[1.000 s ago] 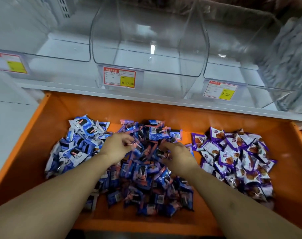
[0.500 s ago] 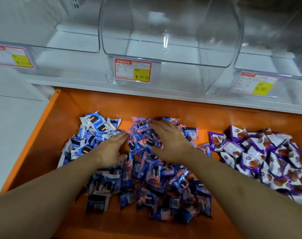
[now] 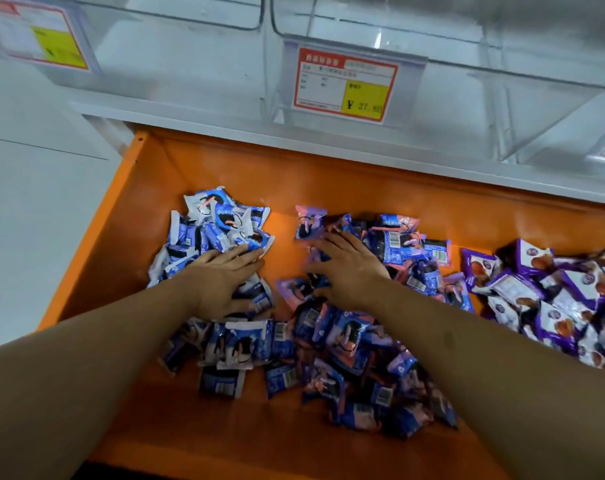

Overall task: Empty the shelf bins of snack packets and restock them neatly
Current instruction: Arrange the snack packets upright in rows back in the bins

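White shelving runs across the top of the view, carrying clear plastic shelf bins (image 3: 432, 39) that look empty, the middle one fronted by a red-and-yellow price tag (image 3: 344, 85); below it sits a deep orange tray (image 3: 225, 161) holding the snack packets in three heaps. The left hand (image 3: 221, 282) lies flat, fingers (image 3: 240, 256) straight and close together, pressing on the heap of blue-and-white packets (image 3: 218, 223) at the tray's left. The right hand (image 3: 346, 268) rests with fingers spread on the middle heap of blue-and-pink packets (image 3: 346, 341), which stretches from the tray's back wall toward the person. A strip of bare orange floor separates the two hands. Purple-and-white packets (image 3: 553, 299) lie well to the right, nearer the right hand. Sorting appears to be the step in hand; restocking the bins is not yet begun.
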Motion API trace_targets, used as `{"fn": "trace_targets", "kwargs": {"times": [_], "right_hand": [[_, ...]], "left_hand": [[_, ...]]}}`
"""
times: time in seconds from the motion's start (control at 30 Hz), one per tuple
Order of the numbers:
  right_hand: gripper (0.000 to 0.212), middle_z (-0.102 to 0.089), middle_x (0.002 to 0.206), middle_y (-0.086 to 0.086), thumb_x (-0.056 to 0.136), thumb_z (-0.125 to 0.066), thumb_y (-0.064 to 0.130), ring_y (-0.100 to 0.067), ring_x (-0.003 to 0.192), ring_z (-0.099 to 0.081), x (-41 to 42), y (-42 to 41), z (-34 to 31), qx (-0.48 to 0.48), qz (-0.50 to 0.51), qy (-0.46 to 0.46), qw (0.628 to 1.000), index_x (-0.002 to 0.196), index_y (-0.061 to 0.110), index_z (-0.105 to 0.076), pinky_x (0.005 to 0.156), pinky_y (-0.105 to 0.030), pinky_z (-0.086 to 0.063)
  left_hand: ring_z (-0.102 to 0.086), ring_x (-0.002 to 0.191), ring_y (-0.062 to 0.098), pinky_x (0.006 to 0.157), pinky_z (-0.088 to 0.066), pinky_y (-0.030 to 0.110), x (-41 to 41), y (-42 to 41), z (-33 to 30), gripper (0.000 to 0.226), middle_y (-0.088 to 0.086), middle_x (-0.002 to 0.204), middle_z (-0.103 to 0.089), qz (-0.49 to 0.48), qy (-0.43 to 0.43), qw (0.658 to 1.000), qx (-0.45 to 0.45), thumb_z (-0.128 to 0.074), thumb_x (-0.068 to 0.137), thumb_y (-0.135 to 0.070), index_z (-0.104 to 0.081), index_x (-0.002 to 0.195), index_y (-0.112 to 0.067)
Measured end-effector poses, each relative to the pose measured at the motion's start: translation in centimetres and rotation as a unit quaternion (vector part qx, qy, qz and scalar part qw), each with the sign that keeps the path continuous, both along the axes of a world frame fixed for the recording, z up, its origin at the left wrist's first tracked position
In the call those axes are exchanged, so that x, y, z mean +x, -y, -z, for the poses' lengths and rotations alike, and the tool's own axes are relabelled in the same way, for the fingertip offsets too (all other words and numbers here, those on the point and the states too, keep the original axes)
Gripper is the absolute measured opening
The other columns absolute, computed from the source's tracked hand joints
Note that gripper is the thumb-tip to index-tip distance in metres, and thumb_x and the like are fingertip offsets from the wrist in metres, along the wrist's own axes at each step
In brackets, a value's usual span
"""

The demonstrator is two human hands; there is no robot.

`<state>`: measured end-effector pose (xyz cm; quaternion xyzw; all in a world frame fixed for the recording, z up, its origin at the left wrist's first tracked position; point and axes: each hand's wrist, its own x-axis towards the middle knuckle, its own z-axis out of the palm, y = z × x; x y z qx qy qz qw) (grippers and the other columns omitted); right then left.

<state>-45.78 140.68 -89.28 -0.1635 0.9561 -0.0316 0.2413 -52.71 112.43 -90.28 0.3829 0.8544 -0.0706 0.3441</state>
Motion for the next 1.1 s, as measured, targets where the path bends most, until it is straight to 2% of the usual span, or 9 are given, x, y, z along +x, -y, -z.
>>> {"fn": "trace_targets", "kwargs": {"times": [0.1, 0.17, 0.3, 0.43, 0.6, 0.77, 0.87, 1.0, 1.1], "right_hand": [[0.062, -0.002, 0.175, 0.002, 0.101, -0.050, 0.059, -0.030, 0.161, 0.008, 0.4, 0.1, -0.6, 0.014, 0.006, 0.000, 1.000, 0.159, 0.047, -0.034, 0.129, -0.054, 0.008], [0.059, -0.004, 0.175, 0.002, 0.101, -0.046, 0.056, -0.029, 0.161, 0.008, 0.7, 1.3, -0.8, -0.021, -0.009, -0.024, 0.999, 0.158, 0.044, -0.035, 0.129, -0.054, 0.009], [0.067, -0.017, 0.174, 0.002, 0.103, -0.041, 0.066, -0.024, 0.160, -0.004, 1.6, 3.7, 0.2, -0.076, -0.053, 0.002, 0.996, 0.163, 0.039, -0.027, 0.128, -0.050, 0.007], [0.074, -0.018, 0.173, 0.003, 0.095, -0.051, 0.072, -0.024, 0.160, -0.008, 2.1, 3.0, 0.9, -0.025, -0.093, 0.025, 0.995, 0.160, 0.040, -0.035, 0.128, -0.052, 0.002], [0.063, -0.026, 0.170, 0.005, 0.097, -0.054, 0.059, -0.025, 0.159, -0.011, 2.6, 2.3, 0.5, -0.020, -0.080, 0.011, 0.997, 0.155, 0.037, -0.045, 0.128, -0.049, 0.003], [0.051, -0.044, 0.160, 0.005, 0.094, -0.063, 0.042, -0.022, 0.154, -0.025, 4.3, 3.8, 0.6, -0.162, -0.187, -0.010, 0.969, 0.145, 0.036, -0.059, 0.126, -0.050, -0.020], [0.048, -0.035, 0.167, 0.006, 0.099, -0.059, 0.047, -0.021, 0.158, -0.017, 5.5, 3.3, 1.1, -0.128, -0.230, 0.036, 0.964, 0.146, 0.038, -0.057, 0.127, -0.051, -0.014], [0.041, -0.043, 0.162, 0.007, 0.102, -0.052, 0.047, -0.021, 0.154, -0.026, 5.5, 1.1, 0.6, -0.113, -0.230, 0.019, 0.966, 0.140, 0.038, -0.062, 0.127, -0.051, -0.017], [0.042, -0.037, 0.166, 0.010, 0.104, -0.049, 0.047, -0.020, 0.159, -0.017, 5.5, 0.0, 0.4, -0.094, -0.224, 0.038, 0.969, 0.145, 0.040, -0.057, 0.129, -0.052, -0.009]], "left_hand": [[0.017, 0.157, 0.009, 0.126, 0.000, 0.060, -0.2, -0.7, -0.4, 0.075, -0.026, 0.168, 0.018, -0.060, 0.055, 0.996, 0.035, -0.035, 0.099, -0.073, -0.002, 0.162, -0.049], [0.017, 0.157, 0.007, 0.125, 0.003, 0.061, -0.3, -1.0, -1.0, 0.072, -0.030, 0.167, 0.013, -0.073, 0.074, 0.993, 0.051, -0.035, 0.096, -0.077, -0.005, 0.159, -0.057], [0.029, 0.153, 0.011, 0.122, 0.017, 0.055, 0.9, -0.5, -1.8, 0.092, -0.026, 0.167, 0.020, -0.013, 0.105, 0.994, 0.005, -0.040, 0.083, -0.092, -0.002, 0.159, -0.057], [0.040, 0.148, 0.021, 0.118, 0.023, 0.058, 2.0, -0.1, -1.3, 0.107, -0.021, 0.165, 0.029, 0.080, 0.068, 0.993, -0.055, -0.040, 0.075, -0.098, 0.010, 0.159, -0.054], [0.030, 0.154, 0.019, 0.124, 0.010, 0.062, 0.8, 1.0, -1.3, 0.098, -0.016, 0.169, 0.024, 0.116, 0.019, 0.991, -0.064, -0.042, 0.079, -0.094, 0.001, 0.159, -0.057], [0.019, 0.158, 0.021, 0.126, 0.006, 0.060, 1.3, 0.3, -1.7, 0.089, -0.018, 0.171, 0.012, 0.126, 0.008, 0.992, -0.011, -0.046, 0.085, -0.085, -0.012, 0.160, -0.053], [0.014, 0.158, 0.015, 0.126, 0.005, 0.052, 2.0, -0.6, -1.7, 0.083, -0.019, 0.171, -0.001, 0.145, 0.025, 0.989, 0.028, -0.047, 0.087, -0.083, -0.019, 0.159, -0.053], [0.006, 0.158, 0.012, 0.127, -0.005, 0.050, 2.8, -1.5, -1.3, 0.078, -0.018, 0.171, -0.011, 0.163, 0.062, 0.984, 0.047, -0.048, 0.089, -0.079, -0.027, 0.158, -0.050], [-0.008, 0.156, 0.009, 0.126, -0.010, 0.050, 3.1, -2.0, -1.3, 0.063, -0.017, 0.168, -0.023, 0.166, 0.086, 0.980, 0.074, -0.049, 0.091, -0.076, -0.048, 0.148, -0.048]]}}
